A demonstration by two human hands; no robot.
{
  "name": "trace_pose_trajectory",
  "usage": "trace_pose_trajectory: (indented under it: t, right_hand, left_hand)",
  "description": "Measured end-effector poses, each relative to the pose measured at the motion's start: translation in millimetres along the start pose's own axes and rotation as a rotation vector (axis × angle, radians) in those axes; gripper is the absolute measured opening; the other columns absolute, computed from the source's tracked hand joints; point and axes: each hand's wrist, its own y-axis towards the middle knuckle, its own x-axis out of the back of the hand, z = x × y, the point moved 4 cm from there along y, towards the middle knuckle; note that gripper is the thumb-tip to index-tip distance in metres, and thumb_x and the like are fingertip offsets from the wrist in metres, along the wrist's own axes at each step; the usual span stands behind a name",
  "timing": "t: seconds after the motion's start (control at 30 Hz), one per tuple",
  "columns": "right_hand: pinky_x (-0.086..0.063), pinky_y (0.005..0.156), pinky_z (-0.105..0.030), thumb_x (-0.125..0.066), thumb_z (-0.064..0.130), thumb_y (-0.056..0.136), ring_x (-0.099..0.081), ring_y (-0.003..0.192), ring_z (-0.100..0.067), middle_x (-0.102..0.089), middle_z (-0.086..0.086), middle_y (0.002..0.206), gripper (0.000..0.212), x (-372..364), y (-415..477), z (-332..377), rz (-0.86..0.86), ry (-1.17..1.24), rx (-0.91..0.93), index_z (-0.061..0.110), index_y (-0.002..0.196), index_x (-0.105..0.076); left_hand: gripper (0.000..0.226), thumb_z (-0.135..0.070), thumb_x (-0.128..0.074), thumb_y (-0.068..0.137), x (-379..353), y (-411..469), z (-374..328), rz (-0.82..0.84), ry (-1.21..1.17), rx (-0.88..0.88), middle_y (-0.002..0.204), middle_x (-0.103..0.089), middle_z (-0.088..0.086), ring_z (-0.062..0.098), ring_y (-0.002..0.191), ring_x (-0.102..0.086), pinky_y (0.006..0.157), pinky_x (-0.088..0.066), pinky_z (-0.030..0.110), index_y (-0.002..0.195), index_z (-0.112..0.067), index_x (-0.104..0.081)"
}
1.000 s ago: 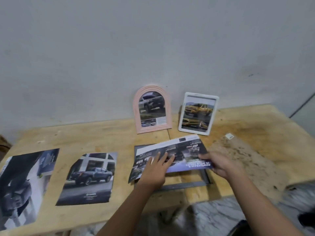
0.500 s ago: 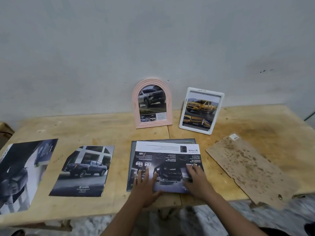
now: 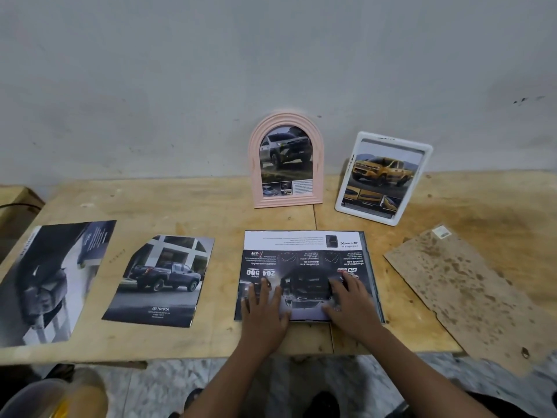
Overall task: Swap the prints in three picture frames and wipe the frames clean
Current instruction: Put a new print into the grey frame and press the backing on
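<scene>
My left hand (image 3: 265, 307) and right hand (image 3: 351, 301) both lie flat on the print (image 3: 304, 256), fingers straight and a little spread. They press on it without curling round anything. The print sits upside down to me at the near middle of the table (image 3: 187, 206). My palms cover its near edge and my fingertips reach about halfway up the sheet. The left hand is on its near left part and the right hand on its near right part.

Under the print lies a dark frame (image 3: 373, 279); only a thin strip shows along the right side, so I cannot tell how well the sheet is seated.

A pink frame (image 3: 255, 176) and a white frame (image 3: 343, 188) stand at the back against the wall, side by side and apart, each with a truck picture inside. To the left lie a Toyota print (image 3: 162, 282) and, further left, a big print (image 3: 51, 282). A stained board (image 3: 470, 294) lies to the right, its near corner hanging over the table edge.
</scene>
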Motion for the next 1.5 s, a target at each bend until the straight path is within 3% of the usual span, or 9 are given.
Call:
trace_pose_trajectory:
  t: [0.2, 0.4, 0.5, 0.67, 0.8, 1.0, 1.13, 1.37, 1.5]
  right_hand:
    - [-0.037, 0.103, -0.029, -0.06, 0.032, 0.086, -0.036, 0.129, -0.02, -0.039, 0.0, 0.14, 0.047, 4.5, -2.3, -8.1, -0.092, 0.141, 0.023, 0.018, 0.129, -0.049]
    - [-0.036, 0.08, -0.002, -0.062, 0.002, 0.079, -0.049, 0.101, -0.01, -0.049, 0.003, 0.109, 0.026, 27.1, -9.1, -39.5, 0.029, 0.406, 0.07, 0.013, 0.102, -0.061]
    - [-0.04, 0.081, -0.012, -0.06, 0.004, 0.081, -0.054, 0.099, -0.016, -0.056, -0.003, 0.107, 0.023, 45.2, -16.5, -76.2, -0.035, 0.41, 0.001, 0.011, 0.102, -0.063]
    - [-0.047, 0.09, -0.03, -0.057, 0.002, 0.087, -0.056, 0.101, -0.018, -0.057, 0.001, 0.103, 0.019, 69.7, -48.9, -164.0, -0.298, 0.55, -0.326, 0.016, 0.097, -0.065]
    - [-0.044, 0.087, -0.035, -0.058, 0.001, 0.084, -0.051, 0.108, -0.029, -0.054, -0.01, 0.111, 0.018, 83.9, -91.1, -227.8, -0.599, 0.53, -0.673, 0.011, 0.098, -0.064]
    - [-0.042, 0.09, -0.045, -0.062, 0.013, 0.084, -0.047, 0.11, -0.042, -0.05, -0.024, 0.116, 0.039, 61.1, -135.6, -287.3, -0.571, 0.67, -1.198, -0.005, 0.116, -0.051]
    - [-0.037, 0.068, -0.035, -0.057, 0.007, 0.087, -0.051, 0.071, -0.031, -0.052, -0.013, 0.075, 0.015, 45.7, -128.2, -286.3, -0.492, 0.982, -1.198, -0.007, 0.083, -0.055]
    - [-0.04, 0.07, -0.036, -0.041, -0.002, 0.089, -0.05, 0.083, -0.03, -0.053, -0.013, 0.094, 0.012, 47.9, -123.8, -281.4, -0.706, 1.218, -1.294, 0.0, 0.099, -0.049]
    - [-0.034, 0.063, -0.035, -0.035, -0.001, 0.089, -0.047, 0.076, -0.028, -0.05, -0.012, 0.086, 0.013, 52.9, -128.7, -274.9, -0.882, 1.242, -1.357, 0.002, 0.092, -0.048]
  left_hand:
    - [0.052, -0.04, -0.038, 0.095, 9.6, 10.6, -6.8, -0.092, 0.049, -0.014, 0.156, -0.014, 0.007, 0.027, 0.145, -0.008, 0.117, -0.021, 0.042, 0.142, -0.02, -0.029]
    - [0.045, -0.032, -0.04, 0.095, 10.9, 33.3, -41.4, -0.055, 0.059, -0.116, 0.155, -0.014, 0.011, 0.029, 0.145, -0.008, 0.117, -0.022, 0.042, 0.135, -0.013, -0.037]
    - [0.036, -0.031, -0.043, 0.094, 14.5, 50.2, -81.0, -0.028, 0.048, -0.218, 0.15, -0.023, 0.013, 0.03, 0.142, -0.015, 0.112, -0.029, 0.041, 0.122, -0.01, -0.048]
    - [0.029, -0.021, -0.048, 0.091, 21.7, 76.6, -170.7, -0.035, -0.111, -0.444, 0.127, -0.044, 0.013, 0.027, 0.119, -0.041, 0.102, -0.037, 0.031, 0.112, -0.003, -0.057]
    - [0.035, -0.014, -0.05, 0.089, 24.9, 99.8, -229.7, 0.082, -0.233, -0.392, 0.126, -0.043, 0.013, 0.028, 0.117, -0.042, 0.095, -0.035, 0.03, 0.123, -0.002, -0.049]
    - [0.056, -0.022, -0.051, 0.088, 0.5, 123.2, -273.1, 0.225, -0.231, -0.294, 0.135, -0.038, 0.016, 0.032, 0.124, -0.039, 0.099, -0.038, 0.04, 0.138, -0.007, -0.032]
    - [0.057, -0.029, -0.051, 0.092, -6.2, 125.2, -279.2, 0.145, -0.221, -0.251, 0.133, -0.039, 0.017, 0.033, 0.122, -0.04, 0.099, -0.038, 0.04, 0.138, -0.005, -0.03]
    - [0.036, -0.03, -0.041, 0.093, 1.6, 125.0, -274.6, 0.019, -0.256, -0.08, 0.117, -0.048, 0.013, 0.029, 0.11, -0.046, 0.092, -0.04, 0.039, 0.118, -0.006, -0.05]
    - [0.018, -0.016, -0.035, 0.096, 10.1, 119.0, -270.4, 0.031, -0.488, -0.147, 0.084, -0.047, 0.005, 0.016, 0.076, -0.045, 0.068, -0.04, 0.03, 0.088, -0.008, -0.049]
